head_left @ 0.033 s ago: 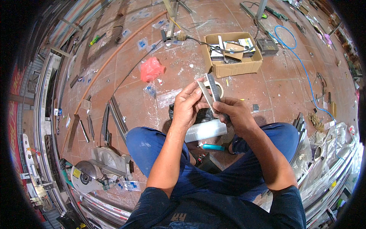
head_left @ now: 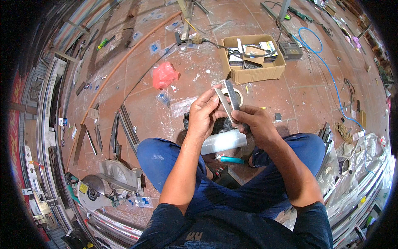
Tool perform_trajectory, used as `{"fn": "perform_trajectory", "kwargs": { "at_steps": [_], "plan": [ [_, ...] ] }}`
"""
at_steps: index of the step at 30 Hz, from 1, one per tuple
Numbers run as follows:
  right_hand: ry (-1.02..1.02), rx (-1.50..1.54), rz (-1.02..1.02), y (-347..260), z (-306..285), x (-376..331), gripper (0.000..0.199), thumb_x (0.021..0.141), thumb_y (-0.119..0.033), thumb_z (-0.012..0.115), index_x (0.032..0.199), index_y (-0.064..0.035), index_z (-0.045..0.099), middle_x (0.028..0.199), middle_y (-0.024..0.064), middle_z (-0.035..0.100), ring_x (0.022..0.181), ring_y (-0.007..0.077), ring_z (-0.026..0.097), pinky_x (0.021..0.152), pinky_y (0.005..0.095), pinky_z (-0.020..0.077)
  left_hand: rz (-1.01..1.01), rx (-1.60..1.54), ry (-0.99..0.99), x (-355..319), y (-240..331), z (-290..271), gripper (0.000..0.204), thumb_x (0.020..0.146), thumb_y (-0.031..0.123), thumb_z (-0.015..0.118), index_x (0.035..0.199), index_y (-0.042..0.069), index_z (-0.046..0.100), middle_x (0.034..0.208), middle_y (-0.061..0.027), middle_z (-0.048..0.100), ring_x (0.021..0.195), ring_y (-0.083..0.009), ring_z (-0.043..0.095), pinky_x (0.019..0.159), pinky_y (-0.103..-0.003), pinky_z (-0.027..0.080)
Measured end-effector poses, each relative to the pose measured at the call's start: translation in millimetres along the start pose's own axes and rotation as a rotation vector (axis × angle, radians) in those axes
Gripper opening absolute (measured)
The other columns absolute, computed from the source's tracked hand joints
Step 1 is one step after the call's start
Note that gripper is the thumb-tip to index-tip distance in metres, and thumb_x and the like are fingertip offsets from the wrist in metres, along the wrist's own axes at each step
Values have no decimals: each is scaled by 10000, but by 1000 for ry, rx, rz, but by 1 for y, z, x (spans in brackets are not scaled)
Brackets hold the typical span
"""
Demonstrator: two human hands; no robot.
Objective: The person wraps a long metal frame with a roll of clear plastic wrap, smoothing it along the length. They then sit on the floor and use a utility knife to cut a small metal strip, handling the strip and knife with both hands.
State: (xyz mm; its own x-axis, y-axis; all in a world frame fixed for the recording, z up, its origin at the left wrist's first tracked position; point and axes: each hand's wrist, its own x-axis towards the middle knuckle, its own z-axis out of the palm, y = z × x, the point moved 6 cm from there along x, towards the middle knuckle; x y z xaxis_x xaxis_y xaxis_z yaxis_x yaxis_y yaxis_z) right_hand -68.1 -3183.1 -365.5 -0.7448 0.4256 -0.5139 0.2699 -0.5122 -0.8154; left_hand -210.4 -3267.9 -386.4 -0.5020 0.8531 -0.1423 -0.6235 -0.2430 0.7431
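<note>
In front of me my left hand (head_left: 203, 114) is closed on a short pale grey strip (head_left: 224, 104) by its edge. My right hand (head_left: 255, 122) pinches a short dark grey strip (head_left: 232, 93) between thumb and fingers. The two strips stand side by side at a slight angle, tilted up and away, their lower ends close together near the right thumb. Partly hidden behind them is a cream roll of tape (head_left: 240, 97). Under my hands lie a roll of clear film (head_left: 224, 142) and a black plastic bag (head_left: 217, 125). A teal-handled tool (head_left: 232, 159) rests between my legs.
Ahead stands an open cardboard box (head_left: 259, 75) beside a dark grey case (head_left: 291, 50). A pink plastic bag (head_left: 165, 75) lies to its left. On my left is a miter saw (head_left: 93, 191); metal profiles (head_left: 129, 128) lie near it. A blue hose (head_left: 331, 87) curves along the right.
</note>
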Motion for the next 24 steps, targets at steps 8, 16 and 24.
{"fn": "perform_trajectory", "kwargs": {
  "at_steps": [8, 16, 24],
  "plan": [
    [-45, -51, -51, -1, -2, 8, 271, 974, -292, 710, 1110, -57, 728, 816, -21, 648, 652, 34, 527, 592, 201, 390, 33, 42, 25, 6, 1, -3, 494, 998, 122, 664, 1446, -26, 519, 1133, -181, 719, 998, -236, 732, 759, -338, 650],
    [19, -33, -67, -12, -11, 10, 252, 999, -279, 672, 1058, -35, 694, 796, -23, 615, 656, 67, 524, 601, 247, 413, -7, -27, 111, 14, -15, -6, 442, 1064, 268, 583, 1408, -3, 519, 1031, -161, 725, 834, -229, 741, 670, -319, 623],
    [240, 194, -311, -52, -42, -3, 274, 1008, -347, 645, 935, -89, 587, 802, 18, 585, 645, 135, 523, 587, 278, 414, -638, 573, 209, -44, -217, -107, 319, 992, 267, 674, 839, -13, 695, 649, -85, 651, 470, -194, 564, 457, -320, 447]
  ]
}}
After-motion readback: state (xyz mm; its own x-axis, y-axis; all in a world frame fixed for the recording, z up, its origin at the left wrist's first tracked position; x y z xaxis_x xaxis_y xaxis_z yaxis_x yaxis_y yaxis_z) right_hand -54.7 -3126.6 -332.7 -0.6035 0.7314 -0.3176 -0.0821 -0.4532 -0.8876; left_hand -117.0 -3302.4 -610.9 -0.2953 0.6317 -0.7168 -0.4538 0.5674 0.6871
